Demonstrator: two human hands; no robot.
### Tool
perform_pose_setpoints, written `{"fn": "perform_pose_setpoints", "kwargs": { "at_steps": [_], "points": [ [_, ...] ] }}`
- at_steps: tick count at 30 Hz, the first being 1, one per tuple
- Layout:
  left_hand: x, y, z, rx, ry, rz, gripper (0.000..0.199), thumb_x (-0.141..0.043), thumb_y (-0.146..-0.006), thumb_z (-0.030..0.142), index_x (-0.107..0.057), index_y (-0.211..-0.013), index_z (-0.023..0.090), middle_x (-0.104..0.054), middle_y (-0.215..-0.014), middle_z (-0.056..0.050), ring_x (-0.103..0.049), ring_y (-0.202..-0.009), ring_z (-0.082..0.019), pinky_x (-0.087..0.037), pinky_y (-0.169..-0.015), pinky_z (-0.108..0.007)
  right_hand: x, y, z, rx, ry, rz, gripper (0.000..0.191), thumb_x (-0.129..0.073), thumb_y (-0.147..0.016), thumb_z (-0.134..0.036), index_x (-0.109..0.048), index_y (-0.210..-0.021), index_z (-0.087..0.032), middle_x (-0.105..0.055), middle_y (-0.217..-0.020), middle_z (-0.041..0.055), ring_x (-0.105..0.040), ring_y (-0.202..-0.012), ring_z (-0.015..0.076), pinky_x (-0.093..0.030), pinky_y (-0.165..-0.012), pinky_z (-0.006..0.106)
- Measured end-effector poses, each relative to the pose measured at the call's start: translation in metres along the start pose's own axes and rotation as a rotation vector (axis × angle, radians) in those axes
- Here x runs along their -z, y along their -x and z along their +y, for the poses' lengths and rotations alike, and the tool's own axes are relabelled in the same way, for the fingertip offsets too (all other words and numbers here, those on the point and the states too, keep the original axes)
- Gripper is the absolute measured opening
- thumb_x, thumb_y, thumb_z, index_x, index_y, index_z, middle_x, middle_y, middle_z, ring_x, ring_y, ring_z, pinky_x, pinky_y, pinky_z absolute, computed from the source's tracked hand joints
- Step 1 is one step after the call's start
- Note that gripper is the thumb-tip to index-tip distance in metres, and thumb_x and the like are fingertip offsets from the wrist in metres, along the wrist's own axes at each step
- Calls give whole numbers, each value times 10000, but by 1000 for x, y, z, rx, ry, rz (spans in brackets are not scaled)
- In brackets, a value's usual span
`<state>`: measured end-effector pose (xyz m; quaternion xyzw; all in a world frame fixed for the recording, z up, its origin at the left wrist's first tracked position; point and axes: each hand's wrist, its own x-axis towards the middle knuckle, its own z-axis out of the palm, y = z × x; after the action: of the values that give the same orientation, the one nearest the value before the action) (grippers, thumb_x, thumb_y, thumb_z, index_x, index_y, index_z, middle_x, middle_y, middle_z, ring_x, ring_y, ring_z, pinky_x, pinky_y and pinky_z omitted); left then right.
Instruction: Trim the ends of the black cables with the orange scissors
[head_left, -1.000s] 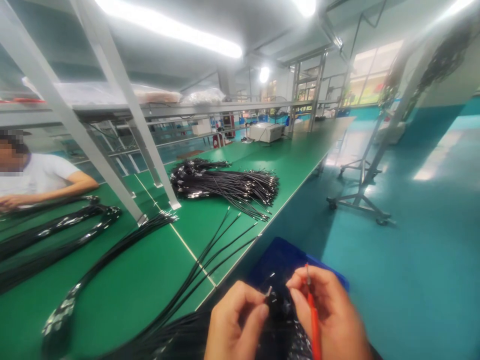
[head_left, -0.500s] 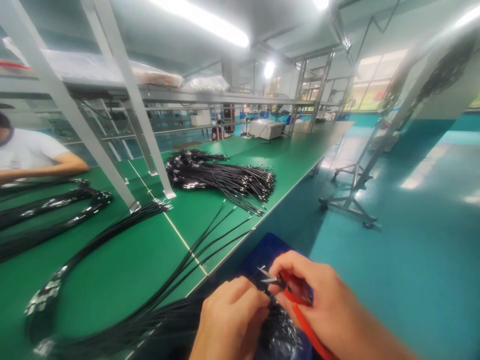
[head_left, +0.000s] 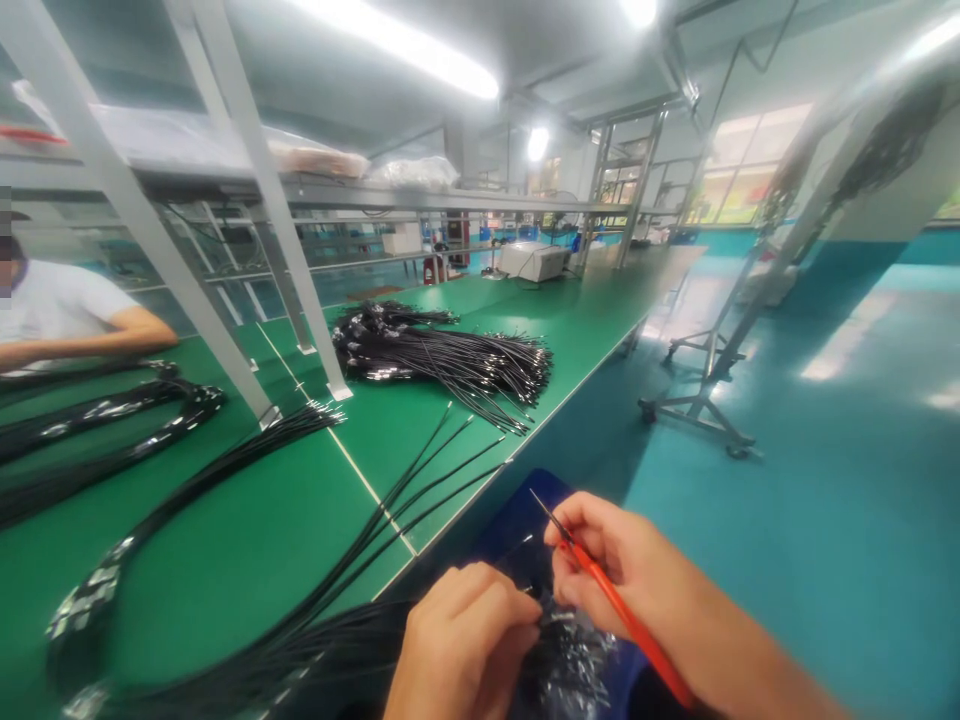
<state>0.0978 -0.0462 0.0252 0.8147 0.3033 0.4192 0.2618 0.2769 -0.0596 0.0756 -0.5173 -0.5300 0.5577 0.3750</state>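
Observation:
My left hand (head_left: 465, 635) is closed at the table's front edge, pinching black cable whose exact hold the fingers hide. A thin wire with a pale tip sticks up just beyond its knuckles. The black cable bundle (head_left: 345, 640) runs from this hand leftwards over the table edge and curves back. My right hand (head_left: 626, 570) grips red-handled scissors (head_left: 626, 615), their blades seen edge-on, pointing up and left. Beneath both hands is a blue bin (head_left: 510, 520), with a heap of shiny ends and clear scraps (head_left: 574, 660) in front.
On the green table (head_left: 225, 560) lies a pile of black cables (head_left: 450, 355) with metal tips. Grey uprights (head_left: 289, 230) carry a shelf. A co-worker's arm (head_left: 142, 328) rests beside more cables at far left. A wheeled rack (head_left: 701, 410) stands on the floor at right.
My right hand has turned the scissors, so the blades that stood apart pointing left now show edge-on and higher. It has drawn slightly away from my left hand, which has barely moved.

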Motion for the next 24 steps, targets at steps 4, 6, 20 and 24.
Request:
{"fn": "perform_pose_setpoints", "kwargs": {
  "at_steps": [4, 6, 20, 24],
  "points": [
    [7, -1, -6, 182, 245, -20, 110, -575, -840, 155, -653, -800, 222, -638, -726, 1, -586, -670, -137, -429, -624, -210, -2, 0, 12, -5, 11, 39, 156, -536, -742, -82, -499, -833, -203, -517, -625, -71, -385, -529, 87, -307, -480, 207],
    [9, -2, -12, 325, 433, -29, 76, -624, -827, 224, -664, -763, 208, -617, -698, 8, -558, -647, -127, -427, -603, -199, -7, 2, 19, 105, 87, 220, 133, -545, -758, -113, -509, -829, -219, -568, -677, -46, -454, -539, 97, -372, -490, 211],
    [2, -3, -17, 593, 1064, -22, 117, -769, -722, 283, -717, -711, 179, -655, -614, 13, -517, -523, -79, -407, -510, -161, -50, -17, 42, 1033, 618, 750, 280, -536, -738, -3, -546, -930, -206, -634, -621, -9, -575, -520, 155, -487, -499, 256],
    [3, -2, -17, 610, 1039, 108, 122, -774, -716, 287, -707, -712, 185, -651, -639, 14, -558, -564, -96, -434, -554, -181, -51, -16, 51, 1108, 674, 807, 300, -487, -722, -2, -558, -940, -195, -653, -624, 5, -582, -520, 166, -485, -531, 285]
  ]
}}
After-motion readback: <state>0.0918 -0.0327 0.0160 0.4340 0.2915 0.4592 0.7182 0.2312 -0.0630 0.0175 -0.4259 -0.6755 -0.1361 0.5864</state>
